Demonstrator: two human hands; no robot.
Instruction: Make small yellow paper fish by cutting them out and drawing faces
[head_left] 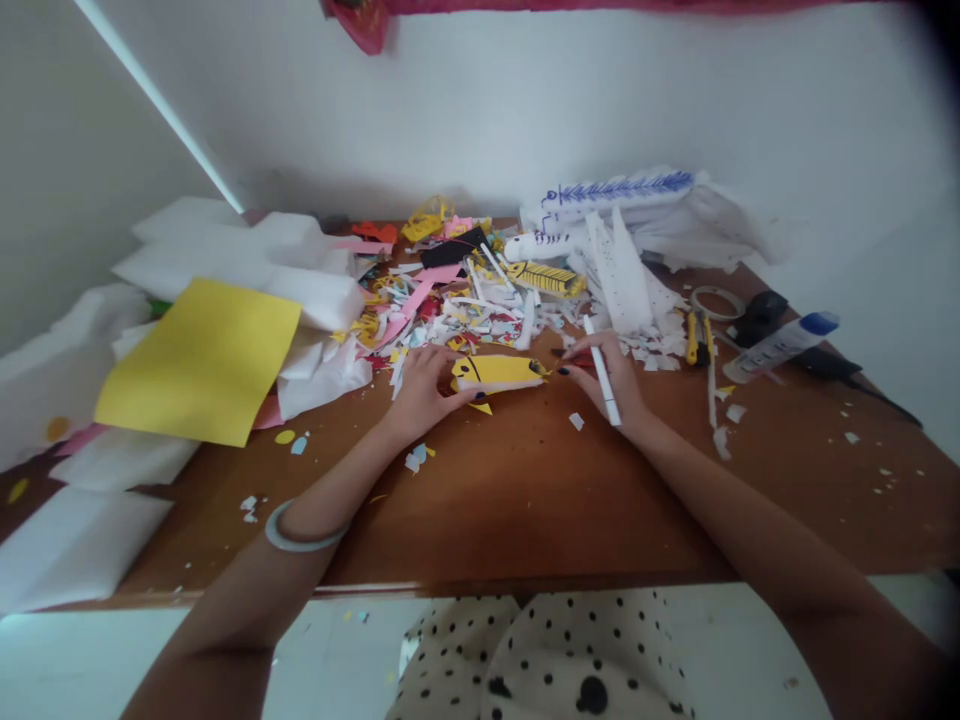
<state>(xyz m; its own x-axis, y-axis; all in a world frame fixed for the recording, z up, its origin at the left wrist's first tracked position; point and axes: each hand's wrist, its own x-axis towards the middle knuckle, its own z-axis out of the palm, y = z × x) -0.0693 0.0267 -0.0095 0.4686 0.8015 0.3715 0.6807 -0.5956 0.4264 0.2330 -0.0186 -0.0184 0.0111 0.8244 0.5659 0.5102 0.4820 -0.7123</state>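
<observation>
A small yellow paper fish (499,373) with black marks lies on the brown wooden table (525,500). My left hand (421,393) rests on the table and presses the fish's left end with its fingertips. My right hand (604,378) sits just right of the fish, its fingers closed around a white marker pen (602,372) that points away from me. The pen's tip end lies near the paper scraps behind the hand.
A heap of cut paper scraps (457,300) fills the table's far middle. A yellow sheet (202,360) lies on white foam pieces (247,250) at left. White paper fish shapes with blue drawing (622,200), a tape roll (718,300), yellow-handled scissors (699,335) and a glue bottle (780,345) are at right.
</observation>
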